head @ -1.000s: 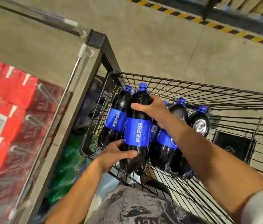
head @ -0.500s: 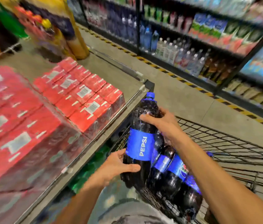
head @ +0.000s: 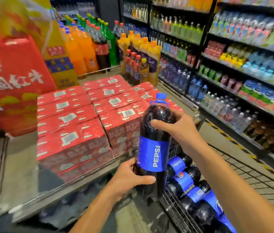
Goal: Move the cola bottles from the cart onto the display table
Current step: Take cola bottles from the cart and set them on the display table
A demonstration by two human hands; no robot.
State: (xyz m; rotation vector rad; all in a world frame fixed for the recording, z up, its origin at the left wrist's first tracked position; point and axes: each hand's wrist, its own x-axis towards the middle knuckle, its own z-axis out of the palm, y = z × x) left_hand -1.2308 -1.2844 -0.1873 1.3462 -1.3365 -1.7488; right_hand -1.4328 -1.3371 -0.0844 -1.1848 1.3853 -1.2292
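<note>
The cola bottle [head: 153, 148] hangs upright over the near corner of the cart [head: 250, 179], just beside the edge of the display table [head: 20, 165] and not yet set down. The right hand [head: 178, 130] wraps its shoulder below the cap; the left hand [head: 127, 180] grips the lower body, thumb across the front. This two-handed hold suits a big, heavy, slippery bottle and keeps it from swinging; the other bottles [head: 188, 182] lie in the cart below, waiting their turn. Red cartons [head: 75, 128] cover much of the tabletop, so the bare strip at the near edge looks the likely landing spot, though blur makes its room hard to judge.
</note>
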